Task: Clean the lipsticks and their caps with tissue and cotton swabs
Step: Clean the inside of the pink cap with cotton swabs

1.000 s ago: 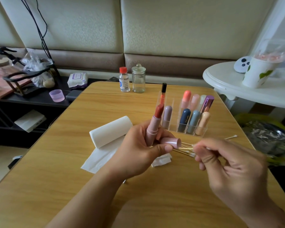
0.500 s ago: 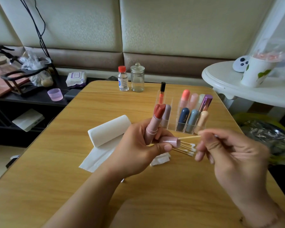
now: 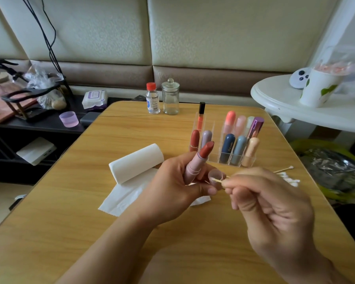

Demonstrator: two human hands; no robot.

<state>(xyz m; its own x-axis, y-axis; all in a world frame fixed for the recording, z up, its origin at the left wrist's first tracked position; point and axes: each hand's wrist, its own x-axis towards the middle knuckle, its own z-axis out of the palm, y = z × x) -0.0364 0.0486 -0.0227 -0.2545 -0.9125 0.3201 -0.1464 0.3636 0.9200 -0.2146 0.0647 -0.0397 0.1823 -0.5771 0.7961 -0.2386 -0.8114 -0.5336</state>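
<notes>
The left hand (image 3: 172,187) grips the lipstick (image 3: 199,160) upright and its cap (image 3: 215,177) mouth-out, so the right hand (image 3: 271,210), pinching a swab (image 3: 218,179), can reach inside

Two bare forearms enter from the six o'clock edge of the head view, each ending in a bare hand. The left hand (image 3: 172,187) and the right hand (image 3: 275,210) wear no rings, gloves or bracelets. No sleeve shows on either arm up to the frame's edge. The visible fingernails are short and unpainted, with rounded tips.
</notes>
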